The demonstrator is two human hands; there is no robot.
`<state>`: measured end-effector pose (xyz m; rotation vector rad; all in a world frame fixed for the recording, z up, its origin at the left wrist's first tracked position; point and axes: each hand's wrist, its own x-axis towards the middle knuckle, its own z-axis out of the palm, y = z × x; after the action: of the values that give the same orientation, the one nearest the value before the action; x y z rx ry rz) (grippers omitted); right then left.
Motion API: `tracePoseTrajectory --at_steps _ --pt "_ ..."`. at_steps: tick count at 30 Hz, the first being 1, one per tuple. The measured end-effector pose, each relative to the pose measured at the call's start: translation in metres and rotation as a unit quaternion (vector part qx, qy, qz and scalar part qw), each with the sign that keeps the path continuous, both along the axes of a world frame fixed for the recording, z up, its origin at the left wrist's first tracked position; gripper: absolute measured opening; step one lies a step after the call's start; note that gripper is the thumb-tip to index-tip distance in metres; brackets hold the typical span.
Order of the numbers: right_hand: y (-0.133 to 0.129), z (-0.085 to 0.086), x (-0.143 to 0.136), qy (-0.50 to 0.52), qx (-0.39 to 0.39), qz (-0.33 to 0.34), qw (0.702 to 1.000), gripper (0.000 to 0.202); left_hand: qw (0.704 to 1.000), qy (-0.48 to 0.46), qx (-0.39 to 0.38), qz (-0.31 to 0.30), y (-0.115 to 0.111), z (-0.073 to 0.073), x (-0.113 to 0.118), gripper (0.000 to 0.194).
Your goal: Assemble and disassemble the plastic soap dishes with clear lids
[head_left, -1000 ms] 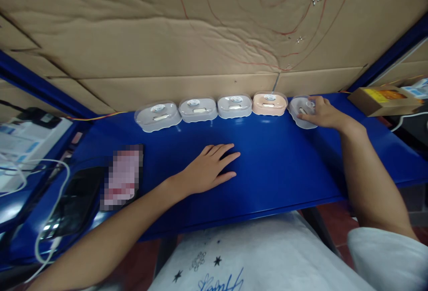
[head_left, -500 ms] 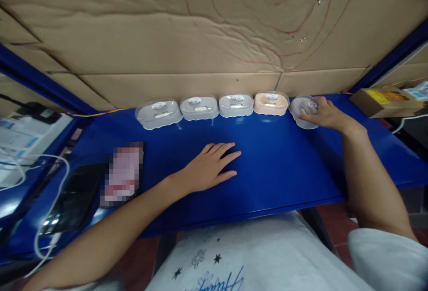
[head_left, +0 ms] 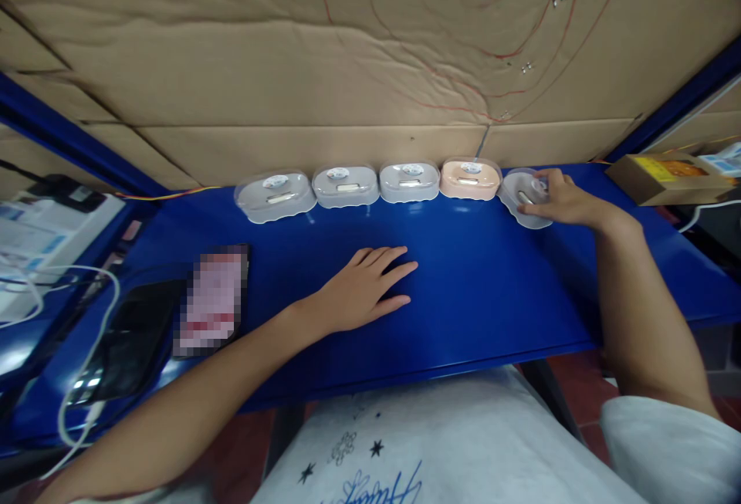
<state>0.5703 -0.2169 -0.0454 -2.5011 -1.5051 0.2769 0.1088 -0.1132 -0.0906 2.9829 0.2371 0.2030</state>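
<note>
My right hand [head_left: 564, 197] grips a grey oval plastic box with a clear lid [head_left: 524, 180] at the right end of a row. Its thumb lies on the near side and the fingers reach over the far side, covering part of the box. This box sits at a slant on the blue table [head_left: 463, 280]. To its left stand a peach box [head_left: 470, 189] and several grey ones, including a grey box [head_left: 409, 191] beside the peach one. My left hand [head_left: 370, 288] rests flat on the table, fingers spread, holding nothing.
A phone [head_left: 211, 299] and a black device [head_left: 136, 342] with a white cable lie at the left. An open cardboard box [head_left: 665, 187] stands at the right rear. A cardboard wall [head_left: 289, 79] closes off the back.
The rightmost grey box has turned slightly, its near right end shifting towards me with my right hand on it. My left hand stays where it was.
</note>
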Motion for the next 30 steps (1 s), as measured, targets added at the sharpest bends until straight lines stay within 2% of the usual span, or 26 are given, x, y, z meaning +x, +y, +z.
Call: tracePoseTrajectory --at_steps 5,10,14,18,21,24,27,30 --pt "-0.015 0.021 -0.006 0.055 -0.052 0.061 0.995 0.082 1.000 0.000 -0.006 0.000 0.001 0.000 0.000 0.059" --pt "-0.019 0.025 -0.032 0.104 -0.073 0.118 0.985 0.094 1.000 -0.006 -0.015 0.000 0.000 -0.001 0.001 0.059" --pt "-0.016 0.021 -0.066 0.149 -0.043 0.233 0.960 0.093 0.999 -0.017 -0.045 0.005 0.000 0.000 0.001 0.064" --pt "-0.014 0.021 -0.111 0.186 -0.008 0.360 0.914 0.089 0.997 -0.045 -0.066 0.021 -0.001 0.000 0.000 0.077" --pt "-0.014 0.012 -0.145 0.191 0.010 0.426 0.884 0.089 0.993 -0.079 -0.090 0.023 0.000 0.000 0.000 0.096" --pt "-0.014 -0.004 -0.169 0.194 0.025 0.458 0.867 0.086 0.988 -0.100 -0.115 0.007 0.000 -0.001 0.000 0.110" --pt "-0.015 -0.017 -0.181 0.198 0.049 0.483 0.852 0.089 0.987 -0.095 -0.133 -0.011 0.002 0.000 0.000 0.108" --pt "-0.015 -0.020 -0.181 0.189 0.053 0.490 0.849 0.091 0.986 -0.092 -0.140 -0.014 0.003 0.001 0.001 0.103"
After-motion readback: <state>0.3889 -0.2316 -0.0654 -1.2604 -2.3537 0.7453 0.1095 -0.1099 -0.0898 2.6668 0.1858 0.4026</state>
